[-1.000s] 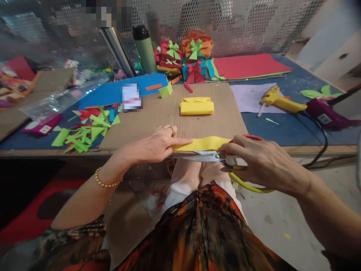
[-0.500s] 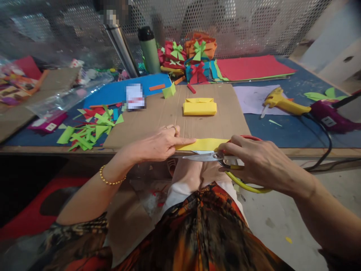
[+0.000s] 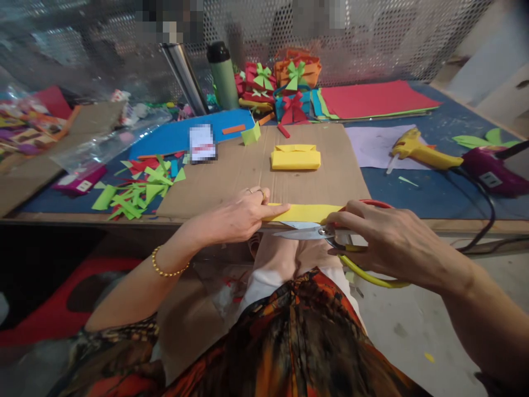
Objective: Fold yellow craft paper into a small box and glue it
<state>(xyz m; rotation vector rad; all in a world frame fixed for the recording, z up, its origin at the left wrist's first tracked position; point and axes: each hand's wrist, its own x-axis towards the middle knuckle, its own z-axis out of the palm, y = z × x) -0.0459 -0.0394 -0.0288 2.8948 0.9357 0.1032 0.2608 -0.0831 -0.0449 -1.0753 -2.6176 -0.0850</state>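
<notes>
A yellow paper strip [image 3: 312,213] lies along the front edge of a brown cardboard sheet [image 3: 215,184]. My left hand [image 3: 242,215] rests at the strip's left end, its index finger stretched along the paper and the other fingers curled under. Scissors [image 3: 303,233] are in my right hand [image 3: 378,237], fingers wrapped at their red and yellow handles. Their blades point left, parted, at the table edge just below the strip. Beyond the strip a folded yellow paper piece [image 3: 295,158] sits on the cardboard.
Green and red paper scraps [image 3: 142,187] lie at left. Farther back stand a green bottle [image 3: 223,77], a steel flask [image 3: 185,80] and small paper bags [image 3: 295,74]. A red paper stack [image 3: 372,99] and a yellow glue gun [image 3: 425,150] with its cable are at right.
The whole view has shifted slightly, so everything appears a little farther right. Both hands keep about the same places against the strip and scissors.
</notes>
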